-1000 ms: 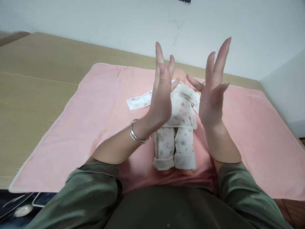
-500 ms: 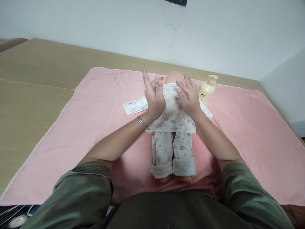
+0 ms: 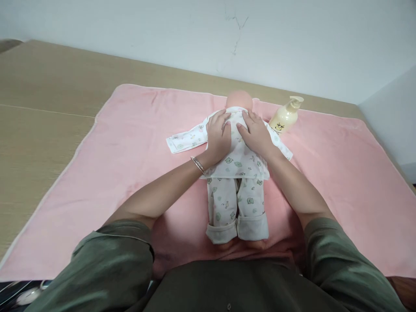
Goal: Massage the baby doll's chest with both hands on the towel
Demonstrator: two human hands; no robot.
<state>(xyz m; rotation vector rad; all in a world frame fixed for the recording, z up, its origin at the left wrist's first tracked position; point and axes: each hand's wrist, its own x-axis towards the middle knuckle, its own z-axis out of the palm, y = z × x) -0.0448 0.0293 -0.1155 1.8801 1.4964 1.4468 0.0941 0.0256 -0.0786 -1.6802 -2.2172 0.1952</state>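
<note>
A baby doll (image 3: 239, 99) lies on a pink blanket (image 3: 136, 130), its round head toward the wall. It wears a white printed top (image 3: 238, 160) with sleeves spread to both sides, and matching trousers (image 3: 224, 199) with turned-up cuffs. My left hand (image 3: 219, 135) rests flat on the upper left of the top, fingers toward the doll's head; a silver bangle circles that wrist. On the upper right of the top lies my right hand (image 3: 256, 133), thumb apart from the other fingers. Neither hand grasps anything. The doll's face does not show.
A pale yellow pump bottle (image 3: 284, 116) stands on the blanket just right of the doll's right-hand sleeve. The wooden table (image 3: 39, 112) extends to the left beyond the blanket. A white wall (image 3: 130, 39) rises behind the table.
Both hands were raised over the top with fingers lifted and bent; they have come down onto its upper part. The view has shifted slightly downward.
</note>
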